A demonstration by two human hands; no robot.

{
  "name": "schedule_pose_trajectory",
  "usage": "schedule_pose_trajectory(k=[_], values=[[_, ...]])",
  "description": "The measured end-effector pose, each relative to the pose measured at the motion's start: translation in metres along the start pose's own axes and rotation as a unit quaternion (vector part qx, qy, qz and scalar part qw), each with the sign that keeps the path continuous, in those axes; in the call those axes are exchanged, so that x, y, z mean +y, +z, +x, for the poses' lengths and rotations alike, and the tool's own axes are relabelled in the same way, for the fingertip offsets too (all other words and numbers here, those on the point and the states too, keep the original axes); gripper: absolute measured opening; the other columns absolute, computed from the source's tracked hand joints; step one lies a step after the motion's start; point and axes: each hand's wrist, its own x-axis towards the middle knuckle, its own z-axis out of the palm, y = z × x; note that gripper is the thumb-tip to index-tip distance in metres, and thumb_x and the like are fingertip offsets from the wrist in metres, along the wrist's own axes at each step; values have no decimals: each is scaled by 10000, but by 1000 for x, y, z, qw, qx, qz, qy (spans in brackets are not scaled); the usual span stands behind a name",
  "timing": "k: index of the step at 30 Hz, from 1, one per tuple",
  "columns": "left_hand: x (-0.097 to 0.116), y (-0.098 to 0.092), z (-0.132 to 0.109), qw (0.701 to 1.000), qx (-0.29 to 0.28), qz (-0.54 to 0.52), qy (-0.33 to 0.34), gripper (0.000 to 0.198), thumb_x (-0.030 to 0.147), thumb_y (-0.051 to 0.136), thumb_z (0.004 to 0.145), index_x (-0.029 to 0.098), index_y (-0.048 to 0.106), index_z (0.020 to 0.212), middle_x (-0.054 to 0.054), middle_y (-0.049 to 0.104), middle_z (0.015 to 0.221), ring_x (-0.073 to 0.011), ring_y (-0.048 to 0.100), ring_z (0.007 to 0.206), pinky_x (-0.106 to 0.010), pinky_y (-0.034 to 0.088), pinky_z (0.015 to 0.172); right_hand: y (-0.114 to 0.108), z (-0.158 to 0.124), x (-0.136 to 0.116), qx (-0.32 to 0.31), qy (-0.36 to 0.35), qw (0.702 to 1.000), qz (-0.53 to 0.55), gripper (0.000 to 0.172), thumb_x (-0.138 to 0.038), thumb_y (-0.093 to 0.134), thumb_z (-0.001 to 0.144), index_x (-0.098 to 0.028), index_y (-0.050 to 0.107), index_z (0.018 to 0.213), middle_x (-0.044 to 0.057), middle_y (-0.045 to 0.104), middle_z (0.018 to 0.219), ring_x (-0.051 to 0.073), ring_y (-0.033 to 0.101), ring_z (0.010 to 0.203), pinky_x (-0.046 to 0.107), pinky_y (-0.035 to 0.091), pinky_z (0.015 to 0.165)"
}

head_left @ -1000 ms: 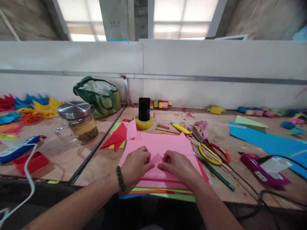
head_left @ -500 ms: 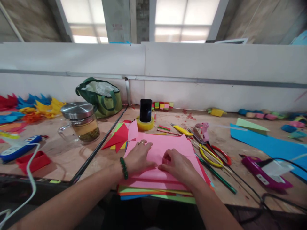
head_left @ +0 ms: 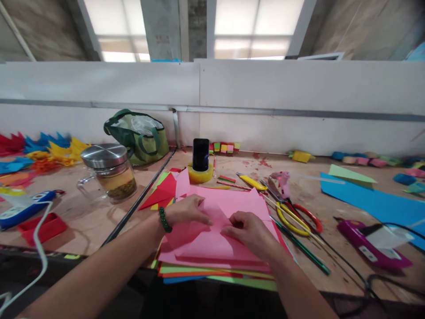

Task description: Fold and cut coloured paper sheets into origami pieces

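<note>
A folded sheet of pink paper lies on top of a stack of coloured paper in front of me. My left hand, with a green bead bracelet at the wrist, has its thumb over a raised pink flap and its fingers partly hidden behind it. To the right, my right hand pinches the same sheet near its middle, fingers curled and thumb pointing left. The paper rises slightly between both hands.
A phone stands in a tape roll behind the stack. Scissors, a yellow cutter, a green pencil and a glue gun lie right. A glass tea mug stands left; a purple power strip sits right.
My left hand has gone from lying spread on the pink sheet to gripping a flap of it, which now stands raised. My right hand stays nearly in place.
</note>
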Motion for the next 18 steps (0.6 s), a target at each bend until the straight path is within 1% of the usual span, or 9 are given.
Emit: schedule_pose_trajectory(k=[3,6,7,10,13,18], values=[[2,-10,-1,995,-60,-78,5,393,390,808,600,139,679,873,-31,714,847,-186,651,763,-265,519,653,-5,-1,-3,-26,-14,999,31,297,-391,584,803,-176,537,604,-55,466,577,98,405,569,234,280,516],[1,-17,2,976,-108,-191,-3,363,326,827,599,147,695,886,-35,711,855,-174,648,741,-279,523,683,-9,-2,-7,-37,-20,998,53,290,-379,577,809,-171,546,609,-52,466,569,97,393,561,240,275,514],[1,-17,4,970,-118,-212,-9,358,315,832,596,145,702,883,-36,710,842,-171,646,726,-283,522,682,-11,-2,-8,-38,-22,998,54,284,-372,577,809,-169,554,612,-49,471,568,99,395,561,242,271,513],[-4,-14,9,975,-116,-188,-18,306,320,831,598,132,717,811,-24,692,754,-146,615,671,-255,491,653,-11,-1,-6,-46,-27,997,62,280,-358,574,812,-162,575,613,-41,478,573,101,392,567,244,263,510],[-10,-9,10,981,-110,-156,-20,269,338,822,605,115,708,706,-8,650,656,-117,561,609,-222,440,590,-9,1,-2,-67,-32,993,92,305,-354,574,817,-156,559,586,-46,434,561,93,356,561,239,254,505],[-12,-7,7,987,-82,-118,-66,320,388,825,581,121,713,715,4,633,621,-109,530,555,-210,396,517,-4,2,3,-85,-33,988,122,316,-350,585,817,-152,553,573,-51,381,557,89,317,563,235,238,496]])
